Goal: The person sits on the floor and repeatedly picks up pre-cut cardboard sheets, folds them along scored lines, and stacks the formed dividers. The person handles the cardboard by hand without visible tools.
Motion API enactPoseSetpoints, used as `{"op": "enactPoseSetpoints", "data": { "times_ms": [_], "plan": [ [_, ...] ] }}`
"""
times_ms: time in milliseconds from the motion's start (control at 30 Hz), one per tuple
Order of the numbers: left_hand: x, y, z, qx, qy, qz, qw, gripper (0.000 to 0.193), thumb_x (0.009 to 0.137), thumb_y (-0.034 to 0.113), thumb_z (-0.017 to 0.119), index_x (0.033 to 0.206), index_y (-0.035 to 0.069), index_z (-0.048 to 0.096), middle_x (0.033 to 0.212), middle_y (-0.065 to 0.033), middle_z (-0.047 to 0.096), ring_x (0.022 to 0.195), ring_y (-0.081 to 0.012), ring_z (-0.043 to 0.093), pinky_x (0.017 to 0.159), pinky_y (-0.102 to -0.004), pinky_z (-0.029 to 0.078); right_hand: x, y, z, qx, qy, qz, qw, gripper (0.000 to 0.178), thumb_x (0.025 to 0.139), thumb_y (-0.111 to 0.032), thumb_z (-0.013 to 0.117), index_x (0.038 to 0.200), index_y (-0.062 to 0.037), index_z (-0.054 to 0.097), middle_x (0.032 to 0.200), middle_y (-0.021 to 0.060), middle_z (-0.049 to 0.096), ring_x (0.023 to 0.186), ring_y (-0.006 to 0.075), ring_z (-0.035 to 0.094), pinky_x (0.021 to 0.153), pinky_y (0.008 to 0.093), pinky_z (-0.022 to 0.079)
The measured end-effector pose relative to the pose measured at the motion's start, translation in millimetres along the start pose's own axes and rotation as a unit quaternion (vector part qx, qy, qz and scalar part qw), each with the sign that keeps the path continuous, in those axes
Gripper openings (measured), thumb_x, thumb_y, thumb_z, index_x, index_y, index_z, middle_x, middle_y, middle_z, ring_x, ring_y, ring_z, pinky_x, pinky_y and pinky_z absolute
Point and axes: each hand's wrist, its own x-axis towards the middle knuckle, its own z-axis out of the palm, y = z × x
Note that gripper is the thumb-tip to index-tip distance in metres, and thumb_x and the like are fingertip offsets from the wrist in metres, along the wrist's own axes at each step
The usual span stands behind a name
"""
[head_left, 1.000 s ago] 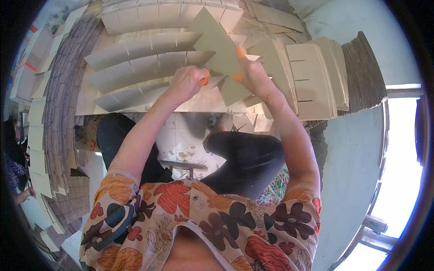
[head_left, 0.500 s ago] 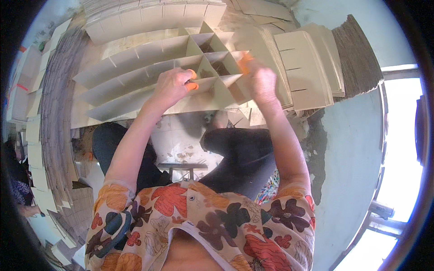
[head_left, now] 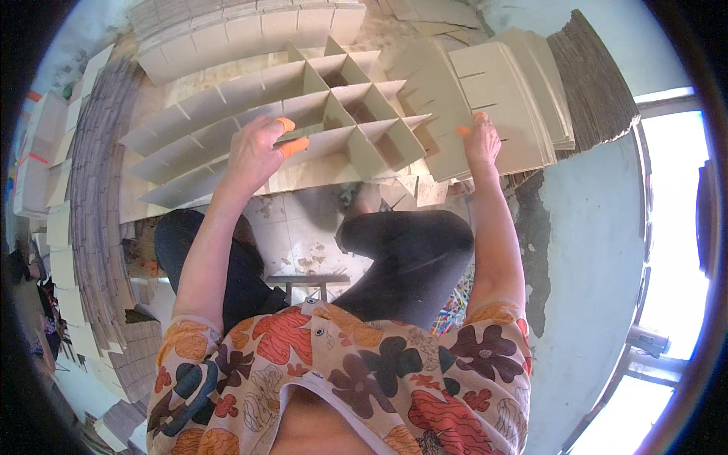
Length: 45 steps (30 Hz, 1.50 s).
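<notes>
Head view: on a table point(head_left: 315, 171) stood a card grid point(head_left: 258, 89), its long strips point(head_left: 227, 98) crossed by two crosspieces point(head_left: 362, 155). The left hand point(head_left: 256, 152) was by the front strip point(head_left: 326, 142), two orange-covered digits parted; whether they touched it, I could not tell. The right hand point(head_left: 482, 142) bent its fingers over stacked cards point(head_left: 504, 98) at right; any pinch was hidden. Good work probably meant taking one card alone, squaring slots, pressing evenly without creasing. The grid's open cells showed tan and brown surface beneath.

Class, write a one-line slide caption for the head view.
Left hand at a cardboard grid, right hand at slotted cardboard sheets, with orange finger covers on both.
</notes>
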Motion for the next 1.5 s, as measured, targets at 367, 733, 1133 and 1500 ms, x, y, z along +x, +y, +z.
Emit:
{"op": "enactPoseSetpoints", "data": {
  "times_ms": [367, 733, 1133, 1500],
  "plan": [
    [-22, -22, -5, 0.022, -0.034, -0.020, 0.999, 0.021, 0.073, 0.020, 0.072, 0.085, 0.005, 0.064, 0.074, -0.0145, 0.061, 0.072, -0.0322, 0.060, 0.063, -0.0417, 0.048, -24, -106, -139, 0.255, 0.132, -0.197, 0.937, 0.049, 0.078, -0.015, 0.072, 0.122, 0.0004, 0.053, 0.088, 0.0216, 0.065, 0.068, 0.0280, 0.066, 0.056, 0.0336, 0.050],
    [-22, -27, 8, 0.002, -0.039, 0.023, 0.999, 0.017, 0.073, 0.018, 0.071, 0.079, 0.006, 0.061, 0.070, -0.0151, 0.059, 0.067, -0.0325, 0.059, 0.060, -0.0428, 0.047, -38, -198, -110, 0.333, -0.085, -0.304, 0.889, 0.057, 0.076, -0.004, 0.070, 0.129, -0.0011, 0.049, 0.104, 0.0242, 0.061, 0.090, 0.0321, 0.064, 0.076, 0.0347, 0.049],
    [-15, -27, 10, 0.011, -0.042, 0.002, 0.999, 0.015, 0.072, 0.016, 0.071, 0.079, 0.006, 0.063, 0.069, -0.0147, 0.058, 0.067, -0.0327, 0.060, 0.059, -0.0435, 0.047, -22, -221, -84, 0.320, -0.154, -0.372, 0.858, 0.049, 0.076, 0.002, 0.065, 0.123, 0.0003, 0.050, 0.100, 0.0262, 0.061, 0.092, 0.0347, 0.062, 0.077, 0.0371, 0.048],
    [-13, -33, 16, 0.034, -0.035, -0.005, 0.999, 0.015, 0.071, 0.017, 0.072, 0.079, 0.007, 0.064, 0.070, -0.0138, 0.060, 0.068, -0.0324, 0.061, 0.060, -0.0438, 0.048, -35, -238, -65, 0.255, -0.132, -0.401, 0.870, 0.017, 0.074, -0.002, 0.061, 0.089, 0.0043, 0.057, 0.080, 0.0253, 0.061, 0.079, 0.0409, 0.061, 0.072, 0.0456, 0.049]
  ]
}}
